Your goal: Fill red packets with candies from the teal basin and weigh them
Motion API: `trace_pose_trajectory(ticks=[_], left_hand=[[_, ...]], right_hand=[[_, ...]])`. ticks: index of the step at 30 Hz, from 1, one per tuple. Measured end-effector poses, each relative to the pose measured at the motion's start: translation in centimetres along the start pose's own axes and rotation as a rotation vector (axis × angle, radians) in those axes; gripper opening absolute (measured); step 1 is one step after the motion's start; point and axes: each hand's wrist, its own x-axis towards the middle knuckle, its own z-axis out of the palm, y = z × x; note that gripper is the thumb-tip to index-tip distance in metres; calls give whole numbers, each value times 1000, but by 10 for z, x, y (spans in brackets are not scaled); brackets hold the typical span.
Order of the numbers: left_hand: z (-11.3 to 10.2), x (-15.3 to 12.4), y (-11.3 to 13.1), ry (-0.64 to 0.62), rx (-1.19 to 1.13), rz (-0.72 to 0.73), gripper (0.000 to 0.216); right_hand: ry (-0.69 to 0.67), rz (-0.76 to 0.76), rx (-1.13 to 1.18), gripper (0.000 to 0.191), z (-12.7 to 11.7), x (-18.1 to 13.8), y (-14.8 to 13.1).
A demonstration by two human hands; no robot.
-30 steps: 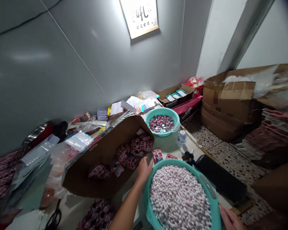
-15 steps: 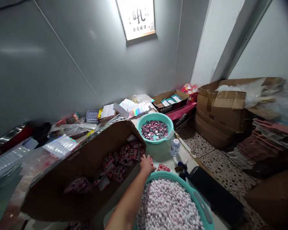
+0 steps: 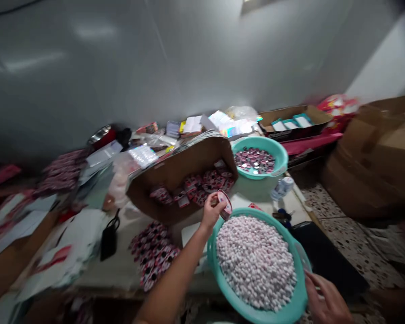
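My left hand (image 3: 212, 213) pinches a small pink-rimmed packet (image 3: 225, 204) with a white inner side, at the far left rim of a turquoise basin (image 3: 213, 270). This basin is heaped with small whitish-pink pieces (image 3: 256, 261). At the basin's right handle is my right hand (image 3: 327, 299), slightly blurred, with bent fingers at the rim. Behind my left hand, a cardboard box (image 3: 175, 173) lies open towards me with several pink printed packets (image 3: 197, 186) inside. More dark pink packets (image 3: 155, 252) lie in a cluster left of my forearm.
A second turquoise basin (image 3: 281, 157) holds pink round tins. Beside it stand a water bottle (image 3: 282, 188), keys (image 3: 283, 217) and a black flat case (image 3: 327, 256). Papers and a black pouch (image 3: 108, 240) lie left. A large carton (image 3: 374, 157) stands right, on the floor.
The view has swung left and down. My left hand has come back from the pink cards behind the basin and now holds a packet up. My right hand has come into view at the basin's handle.
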Motion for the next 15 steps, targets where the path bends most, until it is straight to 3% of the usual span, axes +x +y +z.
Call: trace_pose_trajectory(ticks=[3,6,11,15], left_hand=[[-26,-65,5,-95,-466,-356,33],[-42,-121,-5,-157,-712,-584,29],[-54,-174,-28,-286,-856,-620,51],[-57,-191,-35,-246,-876,-616,74]], right_hand=[[-160,-213,-31,44,24,19,-9],[-250,-312,-128,50,48,33,-19],[-292,-323,-232,54,70,35,-28],[-361,-353,-180,55,71,28,-32]])
